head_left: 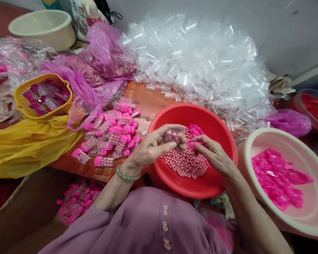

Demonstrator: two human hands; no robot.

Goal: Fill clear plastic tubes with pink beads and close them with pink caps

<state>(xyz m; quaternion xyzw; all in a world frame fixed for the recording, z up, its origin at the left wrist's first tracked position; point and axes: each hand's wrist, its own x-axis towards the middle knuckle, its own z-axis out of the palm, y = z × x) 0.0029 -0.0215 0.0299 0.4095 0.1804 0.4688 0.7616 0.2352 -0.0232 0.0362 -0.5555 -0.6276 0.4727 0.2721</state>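
My left hand (161, 143), with a green bead bracelet at its wrist, is curled around a small clear bottle of pink beads (174, 137). The bottle's walls are hard to make out behind the fingers. My right hand (212, 153) pinches a bright pink plastic cap (195, 144) close to the bottle; its exact shape is partly covered. Both hands are above a red basin (159, 176). In the basin lie loose pink beads (187, 165) and more bright pink plastic pieces (195, 129).
Filled bottles with pink caps (116, 134) lie left of the basin. Behind is a heap of clear tubes (201, 60). A white basin (259, 135) of pink caps (277, 176) stands right. At left are a yellow basket (46, 113) and purple bags (103, 42). More filled bottles (78, 201) sit below the table edge.
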